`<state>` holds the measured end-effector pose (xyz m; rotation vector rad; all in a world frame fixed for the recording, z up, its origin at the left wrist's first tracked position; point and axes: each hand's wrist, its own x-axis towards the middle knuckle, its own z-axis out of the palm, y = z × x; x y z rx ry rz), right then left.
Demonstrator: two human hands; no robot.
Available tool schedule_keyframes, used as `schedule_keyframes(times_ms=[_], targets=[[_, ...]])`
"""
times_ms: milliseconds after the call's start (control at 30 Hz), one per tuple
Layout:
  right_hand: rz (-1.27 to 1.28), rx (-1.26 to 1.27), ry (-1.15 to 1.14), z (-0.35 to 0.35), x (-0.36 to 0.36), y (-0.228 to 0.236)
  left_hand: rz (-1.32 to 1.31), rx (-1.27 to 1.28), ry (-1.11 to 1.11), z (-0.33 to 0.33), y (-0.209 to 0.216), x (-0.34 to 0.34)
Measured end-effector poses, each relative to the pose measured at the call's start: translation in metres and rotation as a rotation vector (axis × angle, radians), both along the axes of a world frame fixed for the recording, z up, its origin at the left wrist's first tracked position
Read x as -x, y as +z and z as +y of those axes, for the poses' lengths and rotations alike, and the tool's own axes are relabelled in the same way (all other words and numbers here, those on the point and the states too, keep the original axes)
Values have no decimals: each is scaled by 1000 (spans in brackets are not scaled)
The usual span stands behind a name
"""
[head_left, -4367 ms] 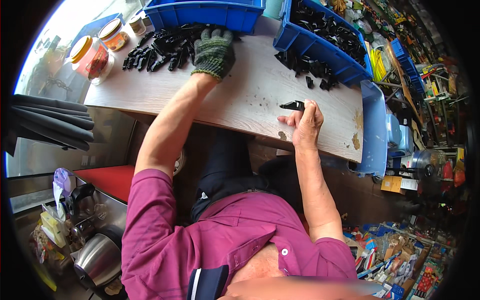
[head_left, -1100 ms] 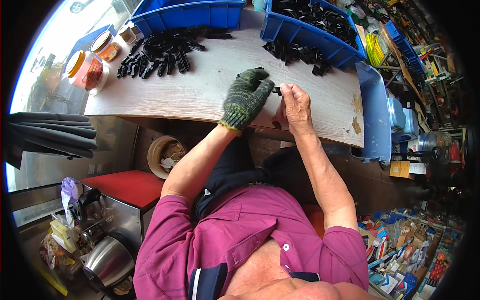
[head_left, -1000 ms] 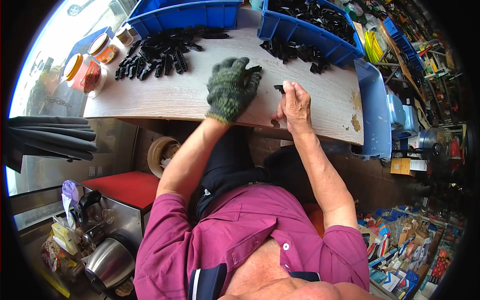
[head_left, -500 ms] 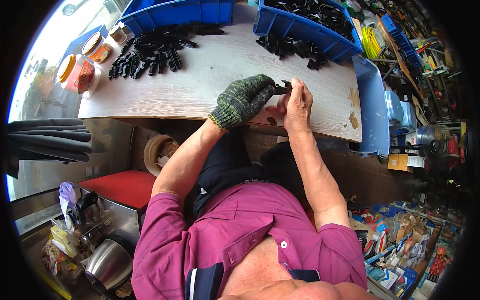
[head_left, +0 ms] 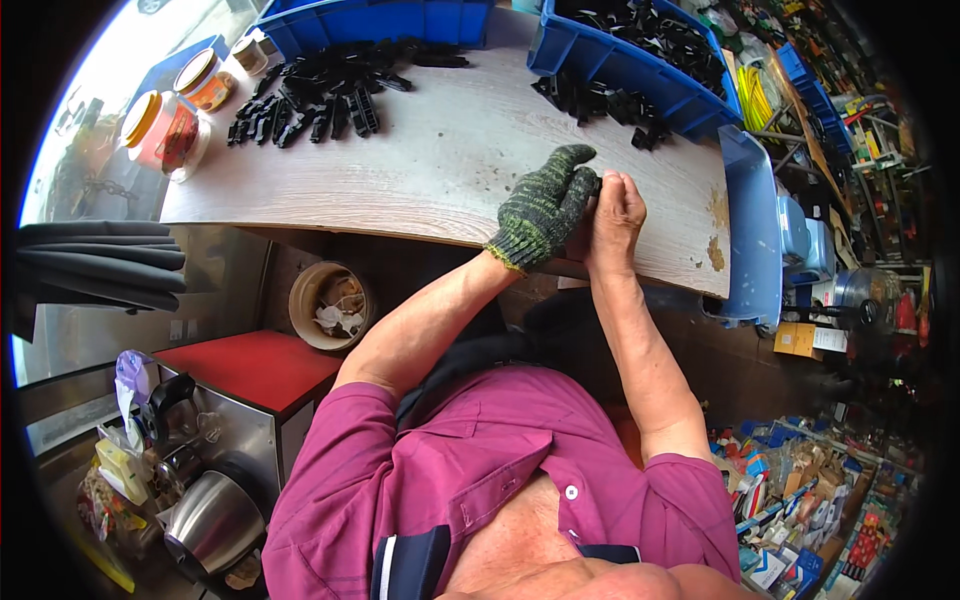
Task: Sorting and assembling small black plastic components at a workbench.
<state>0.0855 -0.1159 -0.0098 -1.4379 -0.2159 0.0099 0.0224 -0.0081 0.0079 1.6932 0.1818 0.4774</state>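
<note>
My left hand [head_left: 545, 207], in a dark green and black knitted glove, meets my bare right hand [head_left: 613, 222] over the front part of the table. Between the two hands a sliver of a small black plastic part [head_left: 597, 188] shows; most of it is covered by fingers. The right hand's fingers are curled and closed around it. The glove's fingers press in from the left, one gloved finger standing out above the rest. Similar black plastic parts [head_left: 310, 100] lie in a heap at the far left of the table, and another heap [head_left: 600, 103] lies at the far right.
Blue crates [head_left: 640, 80] stand along the far side of the table [head_left: 420, 175], the right one full of black parts. Lidded jars [head_left: 165, 130] line the left edge. A light-blue plastic bin [head_left: 752, 230] adjoins the right edge. Below the table is a waste bucket [head_left: 300, 310].
Both hands have shifted to the right in the picture and drawn closer together. The black part, plainly visible between them before, is now mostly hidden. The whole view has shifted slightly.
</note>
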Motion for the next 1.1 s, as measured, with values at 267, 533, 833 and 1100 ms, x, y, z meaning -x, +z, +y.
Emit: schedule_keyframes(times_ms=[267,533,833,1100], targets=[[374,-102,-27,-13,-6,27,-6,-893,326,107,10,-42],[327,-77,-616,-77,-94,54,202,-1332,441,166,-6,-41],[376,322,-295,-58,-110,38,165,-1226,384,169,1,-48],[255,712,-236,-26,-118,42,47,-1187,429,171,-8,-50]])
